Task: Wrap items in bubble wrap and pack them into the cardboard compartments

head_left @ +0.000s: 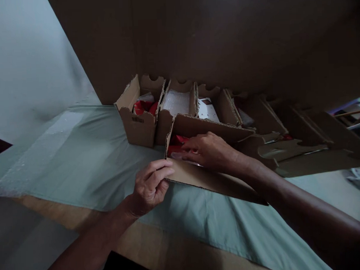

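Note:
An open, narrow cardboard box lies tilted in front of a row of similar boxes. My left hand pinches its near left corner, with the thumb underneath and the fingers over the edge. Inside the box is a red packet with some clear plastic beside it. My right hand reaches in from the right, its fingers bent and closed on the red packet; the fingertips are partly hidden.
Behind stand several open cardboard boxes, one with red material, one with bubble wrap, one with a white item. A large dark cardboard panel rises at the back. A bubble-wrap strip lies on the green cloth.

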`<state>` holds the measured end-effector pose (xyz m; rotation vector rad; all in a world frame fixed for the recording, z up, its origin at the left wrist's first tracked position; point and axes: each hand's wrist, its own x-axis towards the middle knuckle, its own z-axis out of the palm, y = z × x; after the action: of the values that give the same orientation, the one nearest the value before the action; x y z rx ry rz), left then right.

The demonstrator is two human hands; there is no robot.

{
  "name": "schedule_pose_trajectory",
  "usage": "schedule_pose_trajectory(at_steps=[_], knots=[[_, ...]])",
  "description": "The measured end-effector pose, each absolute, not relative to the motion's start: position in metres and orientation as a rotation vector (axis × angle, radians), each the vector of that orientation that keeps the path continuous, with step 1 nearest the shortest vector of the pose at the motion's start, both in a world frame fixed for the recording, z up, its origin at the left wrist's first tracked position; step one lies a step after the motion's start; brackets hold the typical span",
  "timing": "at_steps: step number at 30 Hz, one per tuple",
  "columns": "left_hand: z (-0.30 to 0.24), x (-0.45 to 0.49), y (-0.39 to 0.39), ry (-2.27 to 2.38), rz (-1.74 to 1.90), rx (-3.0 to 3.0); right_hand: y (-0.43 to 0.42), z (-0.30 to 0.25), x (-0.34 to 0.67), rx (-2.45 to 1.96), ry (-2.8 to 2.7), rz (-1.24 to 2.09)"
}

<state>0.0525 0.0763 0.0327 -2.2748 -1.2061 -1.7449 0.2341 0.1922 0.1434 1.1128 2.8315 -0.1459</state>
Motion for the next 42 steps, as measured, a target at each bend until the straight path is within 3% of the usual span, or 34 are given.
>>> schedule_pose_trajectory(at_steps=[7,16,21,27,33,42], knots=[[0.035,0.055,0.081,-1.196,-1.821,-2.235,0.162,0.158,0.301,1.578,3.183,-0.422],[0.052,0.059,0.090,-1.604,-1.935,-1.817,0.092,0.110,0.400,3.131,2.888,-0.772],[0.030,0.063,0.095,-1.952,-2.124,-1.857,0.089,0.066,0.410,2.772,2.757,-1.109],[0.018,0.072,0.098,-2.039,-2.288,-2.003,0.113,0.066,0.377,2.310,3.015,-1.354],[0.026,0.076,0.097,-2.032,-2.258,-2.182,0.123,0.064,0.364,2.398,3.003,-1.275],[0.025,0.081,0.097,-2.058,-2.381,-2.201,0.120,0.064,0.362,2.384,2.946,-1.535]])
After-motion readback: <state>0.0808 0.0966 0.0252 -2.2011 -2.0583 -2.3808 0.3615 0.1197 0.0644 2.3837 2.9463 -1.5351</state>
